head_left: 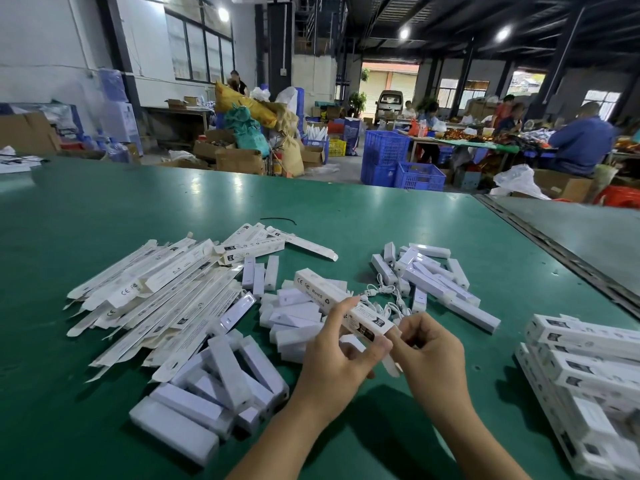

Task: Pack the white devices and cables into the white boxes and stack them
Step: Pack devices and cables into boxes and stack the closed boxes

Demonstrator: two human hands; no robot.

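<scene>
A long white box [323,292] printed with CE and RoHS marks slants over the green table [104,209]. My left hand [341,355] grips its near half between thumb and fingers. My right hand [424,348] pinches the box's near end, where a flap sticks out. White devices [221,382] lie heaped at the lower left, with more devices [436,278] at the centre right. Tangled white cables [382,296] lie behind the held box. Flat unfolded boxes [156,289] are piled at the left. Packed boxes [588,372] are stacked at the right edge.
A black cable tie [278,220] lies on the far part of the table. A metal seam [554,247] divides this table from a grey one at the right. Beyond are blue crates [398,161], cardboard cartons and seated people at another table.
</scene>
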